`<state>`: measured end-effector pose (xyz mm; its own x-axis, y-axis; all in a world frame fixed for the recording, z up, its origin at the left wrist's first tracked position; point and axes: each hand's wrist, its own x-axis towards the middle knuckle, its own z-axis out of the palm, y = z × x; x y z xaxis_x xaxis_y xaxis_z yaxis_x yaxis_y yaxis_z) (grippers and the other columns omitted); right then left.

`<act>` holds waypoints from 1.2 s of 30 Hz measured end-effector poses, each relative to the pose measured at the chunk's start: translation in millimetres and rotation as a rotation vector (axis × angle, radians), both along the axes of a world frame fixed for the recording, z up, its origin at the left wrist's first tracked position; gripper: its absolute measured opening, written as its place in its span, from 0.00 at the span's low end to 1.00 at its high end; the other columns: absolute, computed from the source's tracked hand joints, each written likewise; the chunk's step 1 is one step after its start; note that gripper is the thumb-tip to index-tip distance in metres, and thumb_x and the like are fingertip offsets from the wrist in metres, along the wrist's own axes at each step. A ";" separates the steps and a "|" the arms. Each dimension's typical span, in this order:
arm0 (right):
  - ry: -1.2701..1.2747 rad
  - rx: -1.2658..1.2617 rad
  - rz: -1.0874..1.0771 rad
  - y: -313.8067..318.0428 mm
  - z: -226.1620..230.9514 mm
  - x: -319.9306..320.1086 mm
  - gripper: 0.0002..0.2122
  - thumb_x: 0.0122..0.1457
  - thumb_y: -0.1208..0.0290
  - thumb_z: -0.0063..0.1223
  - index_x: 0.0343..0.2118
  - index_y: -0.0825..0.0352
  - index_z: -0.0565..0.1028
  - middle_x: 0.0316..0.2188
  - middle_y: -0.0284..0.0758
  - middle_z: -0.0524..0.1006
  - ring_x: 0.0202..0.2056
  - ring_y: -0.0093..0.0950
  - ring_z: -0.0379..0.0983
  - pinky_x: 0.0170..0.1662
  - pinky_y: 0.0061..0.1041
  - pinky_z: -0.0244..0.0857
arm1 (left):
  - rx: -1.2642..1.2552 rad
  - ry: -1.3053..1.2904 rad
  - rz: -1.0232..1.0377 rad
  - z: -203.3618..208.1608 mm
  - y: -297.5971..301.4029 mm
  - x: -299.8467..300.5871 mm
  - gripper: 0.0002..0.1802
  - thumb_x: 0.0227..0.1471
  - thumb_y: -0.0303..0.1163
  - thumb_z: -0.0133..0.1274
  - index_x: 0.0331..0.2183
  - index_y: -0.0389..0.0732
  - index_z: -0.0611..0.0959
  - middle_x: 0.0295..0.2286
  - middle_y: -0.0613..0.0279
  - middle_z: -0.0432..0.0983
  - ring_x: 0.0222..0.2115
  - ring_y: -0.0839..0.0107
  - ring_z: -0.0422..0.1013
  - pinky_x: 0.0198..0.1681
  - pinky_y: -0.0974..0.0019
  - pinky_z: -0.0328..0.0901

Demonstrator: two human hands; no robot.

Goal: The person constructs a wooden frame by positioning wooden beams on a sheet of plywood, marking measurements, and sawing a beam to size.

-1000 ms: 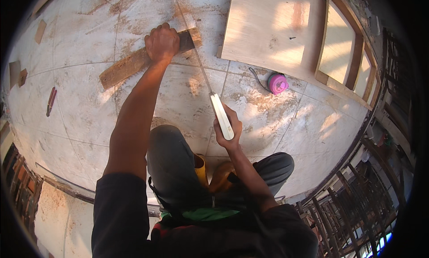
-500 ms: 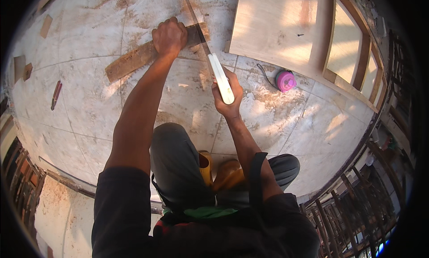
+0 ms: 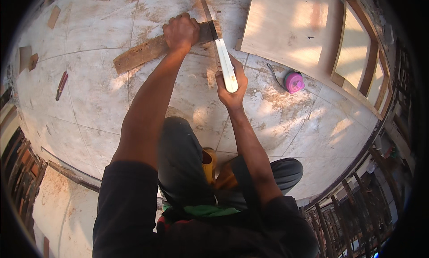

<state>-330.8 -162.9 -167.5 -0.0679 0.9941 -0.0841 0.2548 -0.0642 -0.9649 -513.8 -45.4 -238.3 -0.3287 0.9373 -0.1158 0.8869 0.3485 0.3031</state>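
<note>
My left hand (image 3: 181, 32) is closed over a rough brown wooden plank (image 3: 139, 55) lying slantwise on the tiled floor, pressing it down. In my right hand (image 3: 233, 81) is a hand saw (image 3: 228, 66) with a white handle, my fingers wrapped round the grip. Its dark blade crosses the plank near the right end, just right of my left hand, and runs on toward the far edge of the view. How deep the blade sits in the wood cannot be made out.
A pink tape measure (image 3: 294, 82) with a dark strap lies right of the saw. Beyond it rests a plywood panel (image 3: 286, 30) with a wooden frame (image 3: 373, 74). On the left are a red-handled tool (image 3: 62, 86) and small wood offcuts (image 3: 54, 17). Dark slatted wood (image 3: 353, 213) borders the lower right.
The saw and my right hand have moved forward along the cut, away from me. The whole scene has shifted slightly rightward in view. My left hand still presses on the plank.
</note>
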 end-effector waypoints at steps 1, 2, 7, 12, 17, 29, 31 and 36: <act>0.016 -0.034 -0.012 -7.7 0.1 4.1 0.20 0.54 0.82 0.53 0.52 0.71 0.70 0.38 0.39 0.78 0.38 0.27 0.75 0.44 0.24 0.67 | -0.012 0.006 0.009 1.3 1.5 -0.8 0.18 0.54 0.37 0.42 0.31 0.35 0.83 0.33 0.46 0.80 0.35 0.48 0.76 0.43 0.46 0.67; -0.041 -0.081 0.005 -44.1 6.5 19.0 0.21 0.54 0.82 0.53 0.53 0.72 0.69 0.40 0.41 0.78 0.40 0.28 0.76 0.46 0.25 0.68 | -0.033 0.006 0.028 1.5 -3.2 -3.3 0.18 0.53 0.37 0.42 0.32 0.35 0.83 0.33 0.46 0.80 0.35 0.48 0.76 0.43 0.46 0.67; -0.070 -0.239 0.038 -148.6 39.0 79.3 0.20 0.57 0.80 0.51 0.53 0.76 0.68 0.48 0.48 0.76 0.47 0.32 0.76 0.52 0.29 0.68 | -0.020 0.066 0.034 -4.9 -5.2 -15.3 0.16 0.52 0.36 0.44 0.30 0.37 0.84 0.32 0.50 0.81 0.37 0.53 0.75 0.43 0.49 0.65; -0.009 0.027 -0.006 5.1 -7.9 1.8 0.19 0.56 0.80 0.55 0.52 0.71 0.71 0.40 0.39 0.77 0.38 0.25 0.74 0.45 0.25 0.67 | 0.053 -0.010 -0.004 2.6 7.8 2.6 0.18 0.53 0.36 0.42 0.32 0.35 0.83 0.31 0.45 0.81 0.36 0.49 0.76 0.44 0.46 0.66; -0.123 -0.048 0.058 -124.5 12.3 55.4 0.21 0.57 0.81 0.53 0.55 0.74 0.68 0.44 0.46 0.77 0.48 0.30 0.75 0.51 0.28 0.68 | -0.048 0.033 0.054 2.9 -11.1 -12.7 0.18 0.53 0.36 0.42 0.31 0.35 0.83 0.32 0.45 0.81 0.36 0.48 0.76 0.44 0.46 0.66; -0.063 -0.112 0.018 -64.4 -0.3 22.2 0.21 0.56 0.82 0.53 0.54 0.71 0.69 0.41 0.41 0.77 0.40 0.26 0.75 0.48 0.25 0.67 | -0.037 0.015 0.030 -4.2 -14.1 -4.4 0.16 0.51 0.36 0.44 0.29 0.37 0.84 0.31 0.49 0.81 0.36 0.53 0.76 0.43 0.51 0.65; -0.121 -0.070 0.058 -148.7 8.8 72.8 0.20 0.57 0.82 0.52 0.54 0.73 0.68 0.45 0.45 0.77 0.46 0.29 0.75 0.52 0.27 0.66 | -0.043 0.058 0.050 -4.1 -5.8 -11.9 0.15 0.51 0.36 0.45 0.29 0.38 0.84 0.31 0.52 0.81 0.37 0.56 0.76 0.43 0.53 0.65; -0.172 -0.017 0.085 -129.0 2.9 70.5 0.19 0.57 0.80 0.53 0.53 0.74 0.68 0.45 0.46 0.77 0.46 0.29 0.76 0.50 0.26 0.67 | 0.013 0.083 0.028 -5.5 -1.1 -5.8 0.16 0.52 0.37 0.44 0.28 0.39 0.84 0.30 0.52 0.81 0.36 0.56 0.76 0.44 0.53 0.65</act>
<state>-260.2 -291.9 -164.6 -0.1346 0.9838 -0.1188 0.4215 -0.0517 -0.9054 -519.6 -46.5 -243.8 -0.3625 0.9290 -0.0744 0.8994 0.3696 0.2334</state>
